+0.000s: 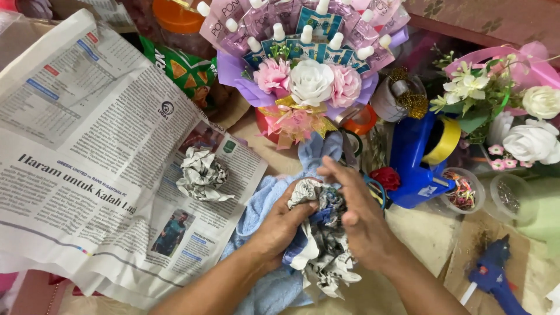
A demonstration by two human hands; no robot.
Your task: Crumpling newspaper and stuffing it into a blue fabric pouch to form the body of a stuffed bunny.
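Both of my hands press a wad of crumpled newspaper (pixel 324 245) over a light blue towel (pixel 265 204) in the lower middle. My left hand (pixel 281 224) grips the wad from the left, with its fingers dug into the paper. My right hand (pixel 356 213) cups the wad from the right and above. A smaller crumpled newspaper ball (pixel 202 174) lies apart on a spread newspaper sheet (pixel 81 157) to the left.
A bouquet of sachets and small tubes with pink and white fabric roses (pixel 309 81) stands behind my hands. To the right are a blue glue gun (pixel 411 157), yellow tape (pixel 446 143), small cups of bits (pixel 464 189), white flowers (pixel 534 140) and a second glue gun (pixel 496 280). Scissors (pixel 356 157) lie just behind.
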